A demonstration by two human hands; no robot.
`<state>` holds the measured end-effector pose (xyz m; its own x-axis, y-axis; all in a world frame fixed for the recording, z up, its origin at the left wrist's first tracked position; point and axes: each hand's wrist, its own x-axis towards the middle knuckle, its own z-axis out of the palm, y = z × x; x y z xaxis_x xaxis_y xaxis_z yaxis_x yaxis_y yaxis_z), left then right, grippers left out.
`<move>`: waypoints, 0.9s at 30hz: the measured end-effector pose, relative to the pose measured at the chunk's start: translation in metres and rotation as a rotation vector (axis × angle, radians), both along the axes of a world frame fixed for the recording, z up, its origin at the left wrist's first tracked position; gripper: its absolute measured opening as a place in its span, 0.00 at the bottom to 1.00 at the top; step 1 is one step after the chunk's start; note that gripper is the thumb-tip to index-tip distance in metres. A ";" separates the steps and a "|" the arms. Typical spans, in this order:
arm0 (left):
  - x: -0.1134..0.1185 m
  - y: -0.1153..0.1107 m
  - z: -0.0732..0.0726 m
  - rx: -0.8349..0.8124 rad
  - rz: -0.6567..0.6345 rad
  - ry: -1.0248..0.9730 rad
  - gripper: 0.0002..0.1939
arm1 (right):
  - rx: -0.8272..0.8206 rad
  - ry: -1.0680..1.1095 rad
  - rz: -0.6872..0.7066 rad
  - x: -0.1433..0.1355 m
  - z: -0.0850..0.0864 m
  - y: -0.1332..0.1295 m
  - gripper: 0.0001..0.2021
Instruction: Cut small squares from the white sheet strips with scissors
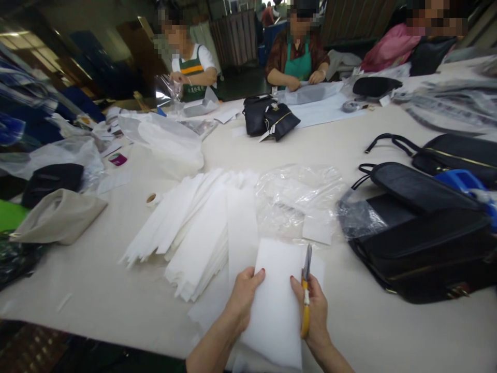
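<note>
Between my two hands is a stack of white foam sheets (277,305), close to the table's near edge. My left hand (244,295) grips its left side, thumb on top. My right hand (315,313) pinches the right side and also holds yellow-handled scissors (306,300), their blades pointing away from me. Just beyond, to the left, long white strips (202,223) lie fanned out in overlapping piles. A clear plastic bag (293,194) and a small white card (317,229) rest past the stack.
Black handbags (423,238) crowd the right side, with a blue object (462,181) among them. Two small black bags (272,118) sit farther back. A tape roll (152,199) and a beige pouch (60,216) are at left. Several people work along the far side.
</note>
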<state>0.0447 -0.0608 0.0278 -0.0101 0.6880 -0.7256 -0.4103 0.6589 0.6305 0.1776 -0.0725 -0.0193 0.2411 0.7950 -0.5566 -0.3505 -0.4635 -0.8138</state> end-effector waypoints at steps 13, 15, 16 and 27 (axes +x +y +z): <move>0.010 -0.036 -0.025 -0.103 0.316 -0.149 0.23 | 0.029 -0.143 -0.154 0.014 0.002 0.016 0.23; 0.023 -0.036 -0.025 -0.091 0.443 -0.276 0.25 | 0.034 -0.159 -0.152 0.012 -0.001 0.016 0.22; 0.029 -0.036 -0.025 -0.104 0.479 -0.320 0.27 | 0.038 -0.167 -0.147 0.011 -0.002 0.016 0.22; 0.048 -0.021 -0.017 -0.058 0.449 -0.268 0.36 | 0.060 -0.287 -0.112 0.006 -0.006 0.020 0.28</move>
